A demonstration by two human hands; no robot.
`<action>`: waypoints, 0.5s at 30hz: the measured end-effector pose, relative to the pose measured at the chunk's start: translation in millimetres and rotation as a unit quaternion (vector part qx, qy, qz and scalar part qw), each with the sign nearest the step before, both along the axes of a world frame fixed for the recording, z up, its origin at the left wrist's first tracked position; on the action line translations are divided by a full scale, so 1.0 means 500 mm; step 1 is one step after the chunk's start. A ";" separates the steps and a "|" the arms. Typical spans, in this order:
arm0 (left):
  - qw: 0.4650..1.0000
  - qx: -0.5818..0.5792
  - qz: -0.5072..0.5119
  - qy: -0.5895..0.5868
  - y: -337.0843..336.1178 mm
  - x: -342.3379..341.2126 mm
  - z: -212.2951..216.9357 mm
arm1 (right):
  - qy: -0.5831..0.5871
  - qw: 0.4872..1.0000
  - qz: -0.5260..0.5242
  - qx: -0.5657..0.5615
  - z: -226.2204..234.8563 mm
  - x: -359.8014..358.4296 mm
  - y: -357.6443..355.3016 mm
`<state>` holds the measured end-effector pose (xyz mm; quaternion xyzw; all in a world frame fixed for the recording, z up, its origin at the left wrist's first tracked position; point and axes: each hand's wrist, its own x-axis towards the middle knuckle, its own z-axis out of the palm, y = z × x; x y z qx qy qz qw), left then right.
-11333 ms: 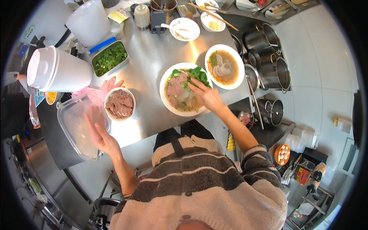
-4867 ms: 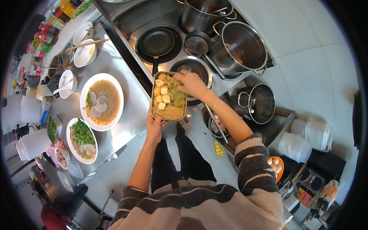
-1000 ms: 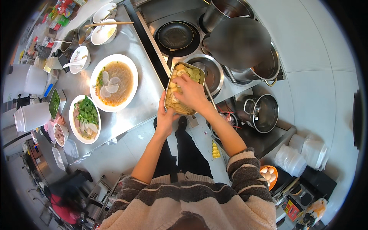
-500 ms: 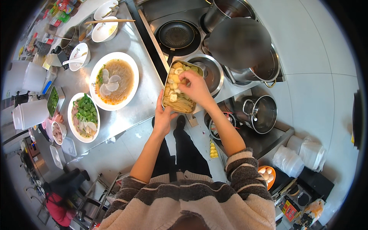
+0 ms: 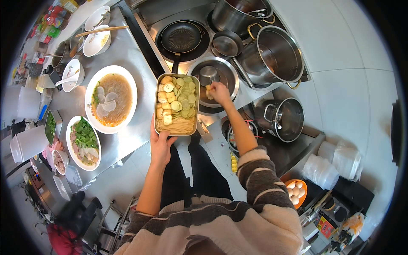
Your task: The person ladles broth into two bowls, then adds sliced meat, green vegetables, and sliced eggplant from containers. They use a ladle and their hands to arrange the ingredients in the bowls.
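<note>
My left hand (image 5: pixel 160 146) grips the near end of a rectangular metal tray (image 5: pixel 156 102), thumb at its rim. In the tray lie golden tofu puffs (image 5: pixel 165 97) on the left, thin greenish slices (image 5: pixel 185 95) on the right, and pale strips (image 5: pixel 174 124) at the near end. To the right of the tray, my right hand (image 5: pixel 221 92) pinches a small yellowish piece that looks like a tofu puff (image 5: pixel 208 92). It is above the near right part of a wide steel pan (image 5: pixel 229 68), where a small metal cup (image 5: pixel 208 75) sits.
Left on the steel counter (image 5: pixel 142 80) stand a noodle soup bowl (image 5: pixel 131 97) and a bowl with greens (image 5: pixel 85 127). A frying pan (image 5: pixel 181 37), a small saucepan (image 5: pixel 227 43) and a tall pot (image 5: pixel 276 53) occupy the stove. Eggs fill an orange bowl (image 5: pixel 296 193). Another person (image 5: pixel 63 238) is lower left.
My right hand has left the tray and moved right, over the wide pan, with a piece in its fingers. The tray has shifted left. A blurred dark round shape over the pots is gone.
</note>
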<state>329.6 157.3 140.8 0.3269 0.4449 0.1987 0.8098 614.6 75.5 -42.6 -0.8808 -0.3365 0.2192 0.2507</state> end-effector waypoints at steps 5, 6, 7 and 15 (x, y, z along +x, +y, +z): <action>1.000 0.004 0.013 0.016 -0.005 -0.004 0.011 | -0.029 0.997 0.019 -0.070 -0.062 -0.031 0.005; 1.000 0.004 0.014 0.011 -0.005 -0.004 0.015 | -0.032 0.997 0.025 -0.072 -0.045 -0.028 0.002; 1.000 0.005 0.019 0.002 -0.005 -0.006 0.018 | -0.034 0.996 0.029 -0.082 -0.018 -0.022 -0.001; 0.999 0.000 0.006 -0.047 -0.007 0.004 0.029 | 0.097 0.945 -0.047 0.308 0.404 -0.080 -0.081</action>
